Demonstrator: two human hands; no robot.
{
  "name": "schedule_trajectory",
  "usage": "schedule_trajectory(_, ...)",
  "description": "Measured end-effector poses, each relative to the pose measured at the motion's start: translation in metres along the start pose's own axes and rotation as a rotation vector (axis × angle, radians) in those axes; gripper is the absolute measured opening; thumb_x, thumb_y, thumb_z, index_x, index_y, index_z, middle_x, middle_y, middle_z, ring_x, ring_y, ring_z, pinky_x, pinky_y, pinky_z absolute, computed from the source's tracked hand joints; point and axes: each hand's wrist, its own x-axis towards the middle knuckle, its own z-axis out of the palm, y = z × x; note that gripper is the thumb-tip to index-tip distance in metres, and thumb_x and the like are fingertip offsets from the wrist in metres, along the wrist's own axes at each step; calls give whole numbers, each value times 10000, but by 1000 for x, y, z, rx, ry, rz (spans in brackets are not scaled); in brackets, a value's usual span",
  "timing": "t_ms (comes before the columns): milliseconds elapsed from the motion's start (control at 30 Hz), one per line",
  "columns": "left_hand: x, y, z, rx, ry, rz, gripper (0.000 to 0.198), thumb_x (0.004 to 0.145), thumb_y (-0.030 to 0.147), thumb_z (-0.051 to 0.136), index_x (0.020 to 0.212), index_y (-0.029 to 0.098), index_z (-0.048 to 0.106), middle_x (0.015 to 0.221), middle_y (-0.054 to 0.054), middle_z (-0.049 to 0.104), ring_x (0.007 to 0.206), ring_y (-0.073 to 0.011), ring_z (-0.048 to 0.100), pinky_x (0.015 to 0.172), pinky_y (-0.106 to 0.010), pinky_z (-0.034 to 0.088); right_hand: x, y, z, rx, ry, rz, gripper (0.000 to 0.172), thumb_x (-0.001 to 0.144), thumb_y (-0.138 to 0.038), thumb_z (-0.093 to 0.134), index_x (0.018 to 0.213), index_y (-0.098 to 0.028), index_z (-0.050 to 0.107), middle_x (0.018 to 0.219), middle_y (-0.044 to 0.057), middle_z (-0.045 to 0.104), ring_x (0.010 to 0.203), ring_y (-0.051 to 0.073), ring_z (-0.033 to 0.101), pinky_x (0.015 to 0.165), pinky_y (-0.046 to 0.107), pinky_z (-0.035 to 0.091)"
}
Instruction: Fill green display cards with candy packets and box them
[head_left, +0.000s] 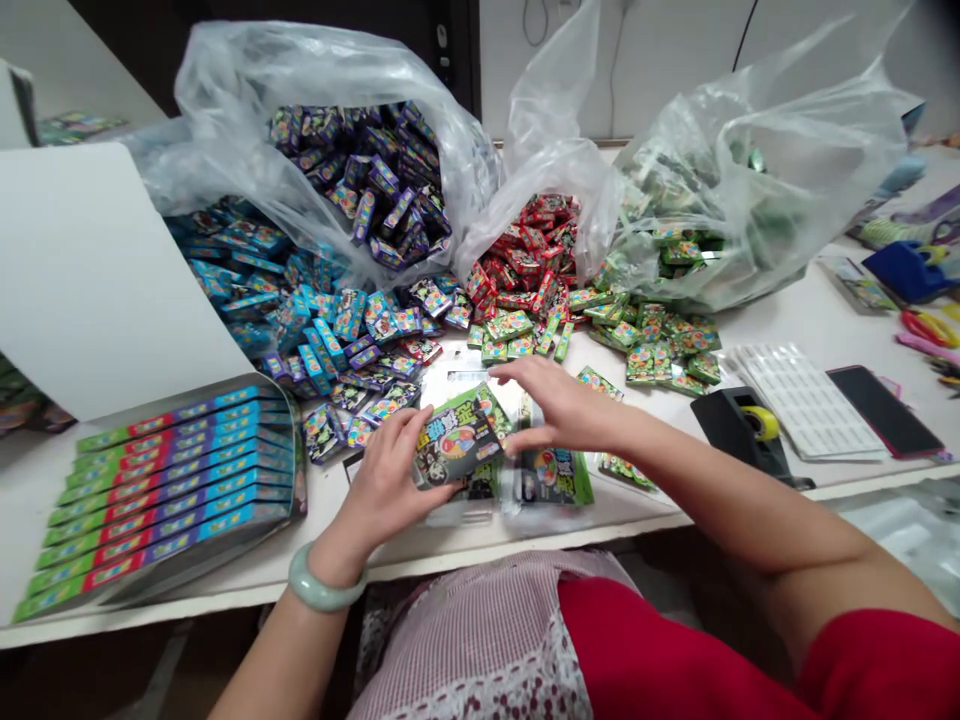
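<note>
The left hand [379,490] curls around a small printed box [456,438] while the open right hand [562,405] seems to steady its far edge.

black tape dispenser [739,425] | smartphone [885,410] | label sheet [806,400] | probably red scissors [922,328], right edge

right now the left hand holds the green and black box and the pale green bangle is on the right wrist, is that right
Not quite: the pale green bangle is on the left wrist, not the right, as the head view shows. The left hand does hold the green and black box.
</note>
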Motion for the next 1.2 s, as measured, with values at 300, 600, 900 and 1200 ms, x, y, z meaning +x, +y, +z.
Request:
schedule_trajectory(300, -9, -21, 7, 50, 109, -45, 842, 732, 511, 687, 1421, 224, 298, 1284, -139, 442, 1191, -344, 473, 1017, -528, 415, 27, 91, -11, 79, 390, 481, 283, 940, -300, 498, 1171, -168, 597, 1090, 86, 683, 1005, 186, 630, 930, 341, 465)
schedule_trajectory(600, -15, -27, 8, 13, 122, -93, 831, 763, 505, 656, 1449, 288, 241, 1298, -121, 430, 1194, -346, 469, 1007, -555, 422, 76, 204, -48, -67, 454, 789, 619, 633, -294, 821, 1183, -134, 584, 1110, 151, 656, 1067, 288, 579, 952, 449, 424)
schedule_trajectory(900, -13, -36, 4, -12, 114, -120, 834, 749, 558, 655, 1436, 281, 272, 1271, -116, 440, 1173, -338, 484, 999, -544, 432, 53, 174, -59, 164, 569, 681, 240, 783, -341, 633, 926, -154, 588, 824, 15, 643, 732, 140, 577, 708, 279, 481)
schedule_trajectory(1200, -24, -32, 5, 17, 118, -129, 853, 745, 584, 646, 1445, 266, 277, 1261, -120, 439, 1174, -341, 483, 1002, -540, 430, 11, 65, -37, -59, 188, 485, 161, 806, -309, 583, 899, -184, 624, 786, 42, 668, 700, 175, 591, 652, 289, 435)
